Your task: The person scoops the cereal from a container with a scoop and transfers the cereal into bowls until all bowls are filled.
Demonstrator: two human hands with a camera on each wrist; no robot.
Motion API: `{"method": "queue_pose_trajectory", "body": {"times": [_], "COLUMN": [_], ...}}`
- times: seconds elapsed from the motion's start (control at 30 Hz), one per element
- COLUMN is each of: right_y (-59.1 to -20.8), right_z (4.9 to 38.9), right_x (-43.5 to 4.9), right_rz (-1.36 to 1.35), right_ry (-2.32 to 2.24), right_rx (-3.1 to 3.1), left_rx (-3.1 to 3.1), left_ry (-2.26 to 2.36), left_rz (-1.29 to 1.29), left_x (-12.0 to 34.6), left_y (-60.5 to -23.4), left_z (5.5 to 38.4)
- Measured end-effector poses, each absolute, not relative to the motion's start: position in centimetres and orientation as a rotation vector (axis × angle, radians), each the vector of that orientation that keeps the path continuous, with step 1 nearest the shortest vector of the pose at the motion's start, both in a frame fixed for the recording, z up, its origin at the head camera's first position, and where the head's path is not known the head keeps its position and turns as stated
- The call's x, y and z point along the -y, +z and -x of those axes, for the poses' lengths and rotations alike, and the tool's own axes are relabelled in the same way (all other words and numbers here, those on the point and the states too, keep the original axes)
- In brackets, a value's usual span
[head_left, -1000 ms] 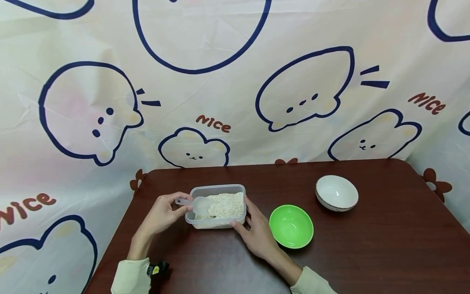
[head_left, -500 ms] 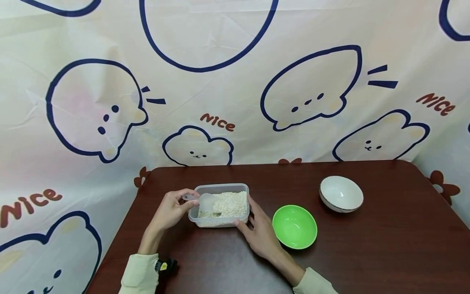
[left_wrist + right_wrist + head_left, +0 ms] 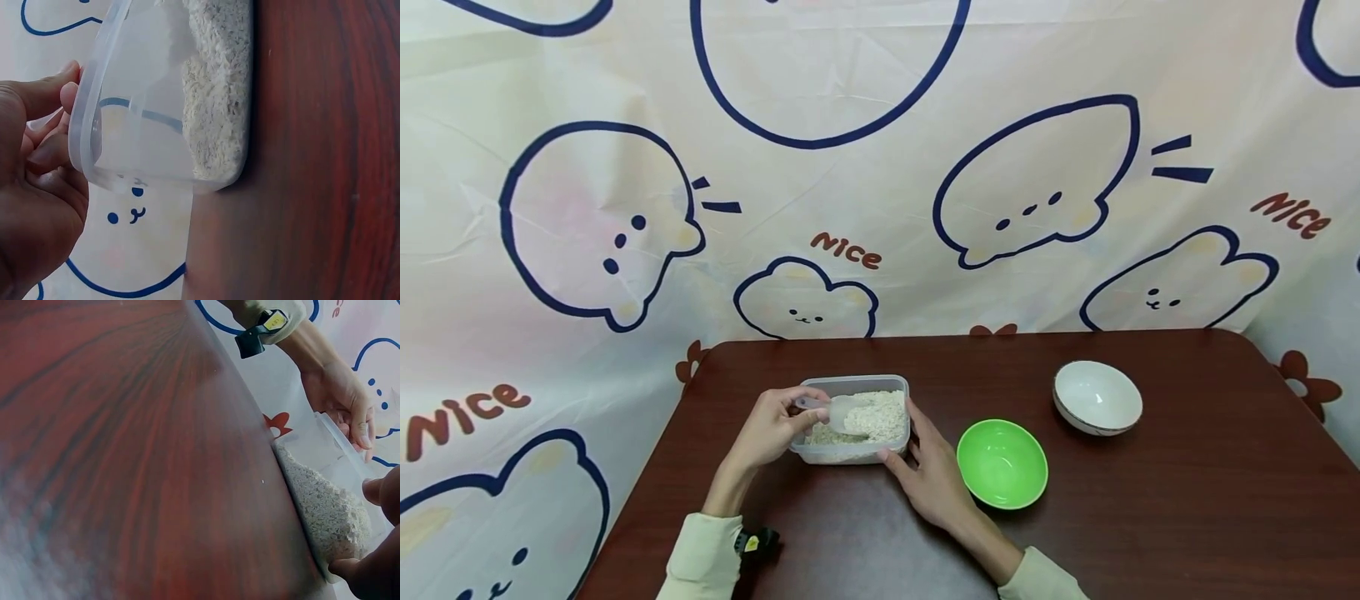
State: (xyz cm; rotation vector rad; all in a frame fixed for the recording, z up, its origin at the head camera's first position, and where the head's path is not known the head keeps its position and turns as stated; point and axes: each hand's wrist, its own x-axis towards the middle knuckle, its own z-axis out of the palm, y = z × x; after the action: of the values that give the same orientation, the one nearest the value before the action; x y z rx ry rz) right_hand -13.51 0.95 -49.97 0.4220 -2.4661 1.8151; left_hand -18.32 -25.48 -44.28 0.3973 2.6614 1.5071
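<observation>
Plastic container (image 3: 853, 385) stands on the dark wooden table (image 3: 1187, 500), to the left of the green bowl (image 3: 1002, 463), with the white bowl (image 3: 1097, 393) farther off. The right hand (image 3: 934, 479) grips the container's right end; the left hand (image 3: 778, 423) pinches a small scoop (image 3: 841, 412) by its handle, the tip seemingly sunk in the pale grains (image 3: 883, 417) inside.

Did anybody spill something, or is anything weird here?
No big spill shows. The white grains in the plastic tub are heaped higher toward the right hand, so they look lopsided. A tiny pale speck dots the table; it may be a stray grain.
</observation>
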Motion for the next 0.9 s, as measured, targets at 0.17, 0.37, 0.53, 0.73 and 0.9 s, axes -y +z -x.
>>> {"method": "queue_pose_trajectory", "body": {"times": [0.17,0.37,0.53,0.73,0.9], "right_y": [-50.0,-49.9,-49.8,-49.5,-49.1], "right_z": [13.5,13.5,13.5,13.5,13.4], "right_x": [-0.9,-1.0,-1.0,-1.0,-1.0], "right_rz": [-0.421,-0.419,-0.411,-0.412,-0.422], "right_ry": [1.814,1.832,1.830,1.817,1.813], "right_rx": [2.473,2.466,2.469,2.474,2.457], "left_rx": [-2.638,-2.623,-2.626,-2.606,-2.579], "left_ry": [1.560,1.634,1.687,1.790,1.877], "left_rz": [-0.358,-0.395,-0.370,-0.331,-0.341], "left_x": [26.0,26.9,27.9,28.9,29.4], "left_y": [-44.5,-44.8,-45.0,-45.3,-45.3], "left_z": [18.4,18.5,18.6,18.7,18.6]}}
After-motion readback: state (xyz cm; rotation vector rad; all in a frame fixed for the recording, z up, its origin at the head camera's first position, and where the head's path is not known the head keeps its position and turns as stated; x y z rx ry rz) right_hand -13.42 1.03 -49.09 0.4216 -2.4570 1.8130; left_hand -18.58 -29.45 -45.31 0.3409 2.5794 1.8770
